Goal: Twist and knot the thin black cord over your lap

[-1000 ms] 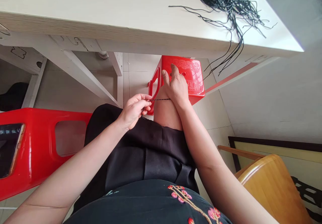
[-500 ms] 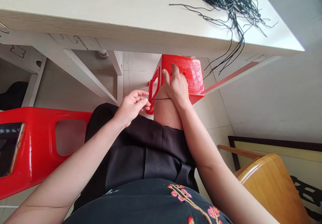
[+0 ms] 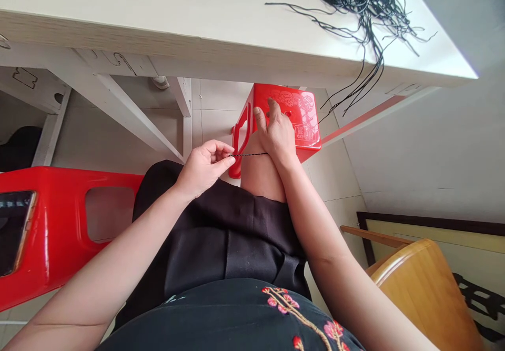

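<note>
A thin black twisted cord (image 3: 252, 154) runs level across my bare knee (image 3: 261, 178). Its left end is pinched between the thumb and fingertips of my left hand (image 3: 204, 166), which hovers just left of the knee. At the other end the cord passes under my right hand (image 3: 281, 134). That hand lies palm down on the knee with thumb and fingers stretched out; whatever is beneath the palm is hidden. Beyond the fingers stands a red plastic stool (image 3: 305, 124) with a patterned top.
Ahead is a white table (image 3: 158, 11), its edge above my knees, with a bundle of black cords (image 3: 361, 1) whose ends hang over. Left, a phone (image 3: 14, 232) lies on another red stool (image 3: 59, 209). A wooden chair (image 3: 426, 288) stands at right, near the wall.
My left hand's thumb and fingers have shifted slightly on the cord, and the lower fingers have drawn in behind the thumb. My right hand stays in place on the knee.
</note>
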